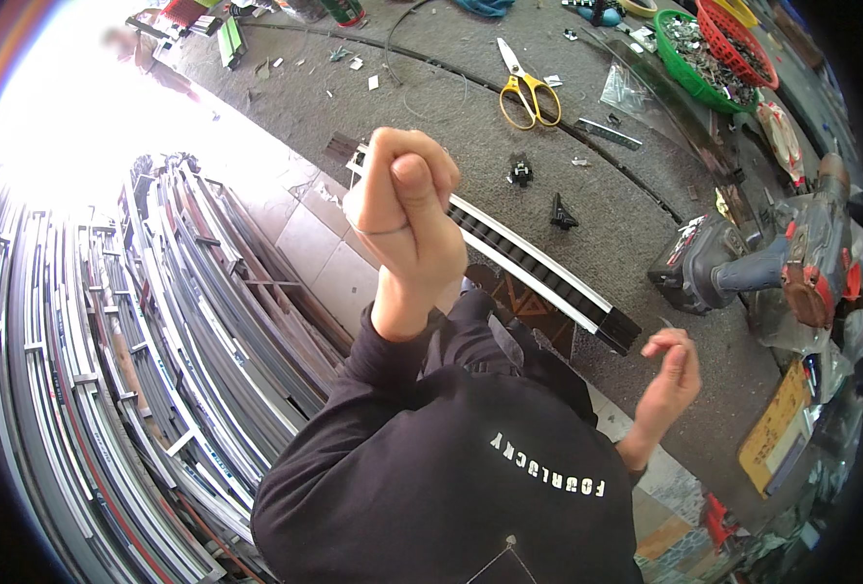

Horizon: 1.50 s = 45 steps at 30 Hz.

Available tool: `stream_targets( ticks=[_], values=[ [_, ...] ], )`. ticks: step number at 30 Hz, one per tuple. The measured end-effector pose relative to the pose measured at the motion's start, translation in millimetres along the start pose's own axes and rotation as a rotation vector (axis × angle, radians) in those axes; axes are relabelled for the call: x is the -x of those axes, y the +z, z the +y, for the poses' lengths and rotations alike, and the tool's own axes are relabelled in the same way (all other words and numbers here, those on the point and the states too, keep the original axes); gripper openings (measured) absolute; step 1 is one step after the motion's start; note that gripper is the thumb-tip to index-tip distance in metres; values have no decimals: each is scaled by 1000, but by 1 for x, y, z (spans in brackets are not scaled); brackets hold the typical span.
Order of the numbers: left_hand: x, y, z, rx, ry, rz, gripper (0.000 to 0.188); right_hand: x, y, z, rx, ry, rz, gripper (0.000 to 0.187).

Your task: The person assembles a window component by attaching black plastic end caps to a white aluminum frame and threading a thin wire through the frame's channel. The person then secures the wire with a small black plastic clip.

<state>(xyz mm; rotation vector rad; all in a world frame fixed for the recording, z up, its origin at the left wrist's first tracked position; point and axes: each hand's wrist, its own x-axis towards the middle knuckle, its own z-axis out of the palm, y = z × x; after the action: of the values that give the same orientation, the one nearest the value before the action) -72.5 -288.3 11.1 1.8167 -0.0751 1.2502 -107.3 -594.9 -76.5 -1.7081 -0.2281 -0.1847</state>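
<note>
My left hand [407, 214] is raised over the workbench, its fingers folded into a fist with the thumb pressed on top. Whatever it may hold is hidden; a thin dark line crosses it near the wrist. Below and behind it, a white-edged metal profile [534, 261] with a dark ribbed middle lies across the bench's near edge, with a black end [618, 331]. Beside that end, my right hand [669, 380] has curled fingers, thumb against them; what is inside cannot be made out. Two small black fittings, one squarish [520, 170] and one pointed [563, 212], lie on the bench beyond the profile.
Yellow-handled scissors [530, 100] lie farther back. A green basket [701, 63] of small metal parts and a red basket [738, 44] stand far right. A cordless drill [772, 263] rests on the right. Long metal profiles [149, 380] fill a rack on the left.
</note>
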Motion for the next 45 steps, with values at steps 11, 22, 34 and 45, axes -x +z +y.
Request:
stream_targets(
  ticks=[11, 22, 34, 45],
  values=[
    [-84, -90, -20, 141, -157, 26, 40, -12, 52, -14, 319, -267, -275, 13],
    [-151, -113, -67, 266, -298, -305, 42, -10, 52, -21, 417, -324, -215, 12],
    [-3, 17, 35, 834, -1032, -894, 41, -52, 107, -73, 614, -361, -334, 67],
    [-6, -15, 36, 1323, -1082, -957, 47, -87, 259, -66, -184, -67, -723, 41]
  ],
)
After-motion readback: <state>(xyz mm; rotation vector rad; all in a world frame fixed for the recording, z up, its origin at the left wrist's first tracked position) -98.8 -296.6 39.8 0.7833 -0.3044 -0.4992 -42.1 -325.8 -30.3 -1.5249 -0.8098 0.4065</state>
